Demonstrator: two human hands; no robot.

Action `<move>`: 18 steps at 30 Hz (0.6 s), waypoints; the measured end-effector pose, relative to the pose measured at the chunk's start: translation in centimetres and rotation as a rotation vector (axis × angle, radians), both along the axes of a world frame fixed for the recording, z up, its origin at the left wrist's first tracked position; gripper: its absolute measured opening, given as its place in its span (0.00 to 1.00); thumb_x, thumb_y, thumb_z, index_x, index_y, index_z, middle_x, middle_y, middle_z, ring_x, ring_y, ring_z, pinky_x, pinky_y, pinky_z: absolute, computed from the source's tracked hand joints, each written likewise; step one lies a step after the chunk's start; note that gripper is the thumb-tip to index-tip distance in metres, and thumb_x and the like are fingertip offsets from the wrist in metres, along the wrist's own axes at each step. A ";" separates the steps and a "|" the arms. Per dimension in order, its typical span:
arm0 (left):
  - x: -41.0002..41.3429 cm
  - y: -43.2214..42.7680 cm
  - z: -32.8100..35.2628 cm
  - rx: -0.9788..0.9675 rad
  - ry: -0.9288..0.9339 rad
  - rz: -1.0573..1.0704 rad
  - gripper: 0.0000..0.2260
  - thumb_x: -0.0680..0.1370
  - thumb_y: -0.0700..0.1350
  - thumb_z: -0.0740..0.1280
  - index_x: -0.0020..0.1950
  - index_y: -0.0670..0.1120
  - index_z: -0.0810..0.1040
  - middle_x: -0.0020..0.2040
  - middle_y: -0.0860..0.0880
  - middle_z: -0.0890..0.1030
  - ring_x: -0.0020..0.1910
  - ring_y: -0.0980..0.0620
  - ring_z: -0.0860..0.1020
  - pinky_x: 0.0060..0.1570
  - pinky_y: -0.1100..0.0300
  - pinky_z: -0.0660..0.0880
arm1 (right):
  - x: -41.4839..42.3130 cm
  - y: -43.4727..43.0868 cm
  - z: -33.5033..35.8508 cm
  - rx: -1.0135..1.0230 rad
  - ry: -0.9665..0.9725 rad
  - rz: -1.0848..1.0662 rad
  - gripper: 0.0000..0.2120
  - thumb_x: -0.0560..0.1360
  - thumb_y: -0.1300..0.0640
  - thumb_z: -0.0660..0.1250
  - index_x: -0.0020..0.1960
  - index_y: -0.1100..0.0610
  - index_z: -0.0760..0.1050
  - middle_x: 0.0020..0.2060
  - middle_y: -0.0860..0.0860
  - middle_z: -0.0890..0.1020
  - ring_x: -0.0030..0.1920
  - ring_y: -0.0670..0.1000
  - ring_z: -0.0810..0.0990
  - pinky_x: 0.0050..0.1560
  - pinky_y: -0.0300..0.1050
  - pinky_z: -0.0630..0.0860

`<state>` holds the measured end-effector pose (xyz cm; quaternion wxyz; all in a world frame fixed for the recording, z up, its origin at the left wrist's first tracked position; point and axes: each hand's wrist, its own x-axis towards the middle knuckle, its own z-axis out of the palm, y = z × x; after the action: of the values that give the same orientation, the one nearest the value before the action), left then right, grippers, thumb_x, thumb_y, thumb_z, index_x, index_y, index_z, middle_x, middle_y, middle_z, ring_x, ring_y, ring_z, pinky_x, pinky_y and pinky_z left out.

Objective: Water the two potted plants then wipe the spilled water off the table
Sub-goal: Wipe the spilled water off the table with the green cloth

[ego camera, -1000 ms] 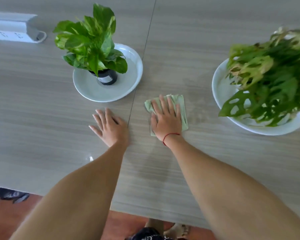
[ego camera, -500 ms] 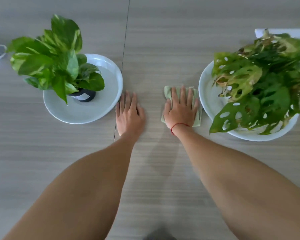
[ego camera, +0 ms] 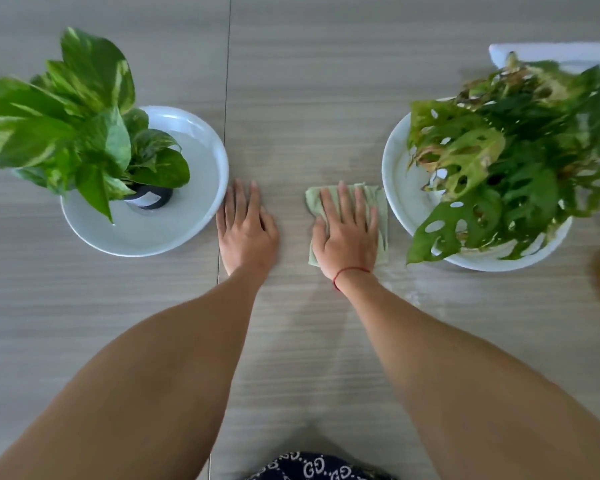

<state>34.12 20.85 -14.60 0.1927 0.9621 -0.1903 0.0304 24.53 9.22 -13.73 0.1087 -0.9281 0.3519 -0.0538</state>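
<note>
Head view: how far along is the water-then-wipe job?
Done, apparently: watering; neither hand holds a vessel and water glints in the white round plate under the variegated green plant. In hand: the right hand presses flat on the folded pale green cloth between the plates; the left hand rests flat on the grey wood-grain table. Left: wet streaks show near the right white plate.

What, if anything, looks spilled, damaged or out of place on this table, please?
A pale, wet-looking smear marks the table just beside the right hand pressing the green cloth, near the right plate. The right plant has browned, curling leaves.
</note>
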 end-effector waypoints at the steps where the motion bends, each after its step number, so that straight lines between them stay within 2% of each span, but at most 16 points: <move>1: 0.0 0.0 0.0 -0.002 -0.006 0.001 0.23 0.80 0.46 0.53 0.75 0.47 0.66 0.76 0.45 0.64 0.76 0.48 0.59 0.75 0.55 0.48 | 0.3 -0.4 -0.1 0.002 0.010 -0.061 0.26 0.76 0.45 0.46 0.73 0.45 0.60 0.75 0.49 0.60 0.76 0.54 0.55 0.74 0.56 0.44; 4: 0.3 0.0 -0.2 -0.022 -0.026 0.012 0.22 0.80 0.46 0.54 0.74 0.47 0.67 0.75 0.45 0.66 0.76 0.48 0.60 0.75 0.55 0.50 | 3.2 -1.2 0.1 0.072 0.039 -0.195 0.26 0.77 0.46 0.47 0.75 0.45 0.55 0.77 0.50 0.54 0.77 0.55 0.48 0.75 0.59 0.42; 6: 0.2 0.0 -0.3 -0.025 -0.044 0.006 0.23 0.79 0.47 0.52 0.74 0.47 0.68 0.74 0.45 0.67 0.75 0.48 0.61 0.74 0.55 0.50 | 5.8 -1.4 0.5 0.108 0.044 -0.195 0.25 0.79 0.46 0.49 0.75 0.46 0.53 0.77 0.51 0.51 0.77 0.56 0.45 0.75 0.61 0.41; 9: 0.3 0.1 -0.4 -0.033 -0.036 -0.003 0.24 0.79 0.47 0.51 0.74 0.47 0.68 0.75 0.45 0.66 0.76 0.48 0.60 0.74 0.56 0.48 | 7.3 -0.5 0.6 0.111 0.033 -0.070 0.24 0.80 0.46 0.50 0.75 0.46 0.54 0.77 0.51 0.52 0.77 0.56 0.47 0.75 0.61 0.41; 13: 0.3 0.2 -0.2 -0.029 -0.025 -0.015 0.23 0.79 0.47 0.51 0.74 0.46 0.68 0.74 0.44 0.66 0.76 0.47 0.61 0.75 0.54 0.52 | 2.8 0.8 0.2 0.028 0.021 0.181 0.26 0.76 0.45 0.44 0.73 0.46 0.60 0.76 0.49 0.59 0.77 0.54 0.54 0.76 0.58 0.49; 15: 0.1 0.3 0.0 -0.028 0.000 -0.027 0.24 0.80 0.48 0.50 0.75 0.46 0.67 0.75 0.45 0.65 0.76 0.48 0.60 0.75 0.54 0.51 | 1.2 0.4 0.1 0.027 0.007 0.140 0.26 0.76 0.45 0.45 0.73 0.46 0.61 0.75 0.49 0.61 0.76 0.54 0.56 0.75 0.58 0.52; 18: 0.1 0.2 0.2 -0.036 0.004 -0.025 0.24 0.80 0.48 0.50 0.75 0.46 0.66 0.75 0.44 0.65 0.76 0.48 0.60 0.75 0.54 0.50 | 2.8 -0.5 0.3 0.040 0.051 -0.007 0.27 0.76 0.44 0.42 0.74 0.44 0.56 0.77 0.48 0.55 0.77 0.53 0.50 0.76 0.59 0.45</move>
<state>34.26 21.04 -14.39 0.2108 0.9561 -0.2013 0.0294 27.30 8.71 -13.46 0.1180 -0.9255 0.3590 -0.0235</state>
